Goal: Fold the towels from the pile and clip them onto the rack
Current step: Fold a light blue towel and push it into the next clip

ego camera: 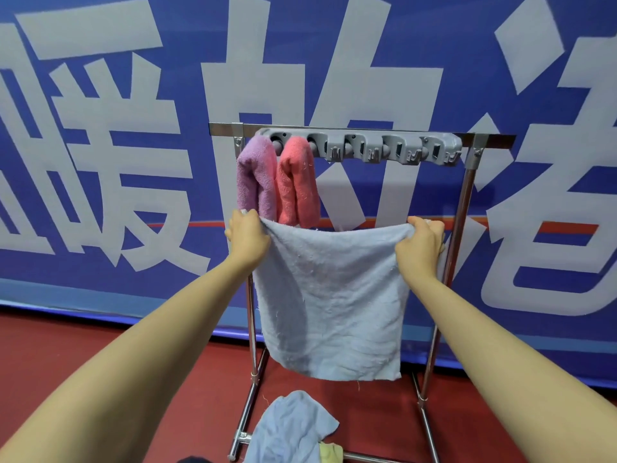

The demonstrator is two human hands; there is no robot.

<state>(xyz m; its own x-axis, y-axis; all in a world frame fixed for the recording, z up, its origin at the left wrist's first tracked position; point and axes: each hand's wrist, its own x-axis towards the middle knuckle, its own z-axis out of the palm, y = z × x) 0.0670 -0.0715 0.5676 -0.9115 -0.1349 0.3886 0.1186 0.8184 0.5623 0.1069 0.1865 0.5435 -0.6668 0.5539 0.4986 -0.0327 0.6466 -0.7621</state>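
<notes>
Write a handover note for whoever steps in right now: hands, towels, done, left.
Left hand and right hand each pinch a top corner of the blue towel, hanging unfolded before the rack.
Done: purple towel and pink towel folded, in the clip bar's two leftmost clips.
Left: fold and clip the blue towel, then the pile on the floor by the rack's base. Other clips look free.

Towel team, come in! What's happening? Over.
Left hand, right hand pinch light blue towel corners, spread unfolded. Purple towel, pink towel clipped. Nothing blocking free clips.
</notes>
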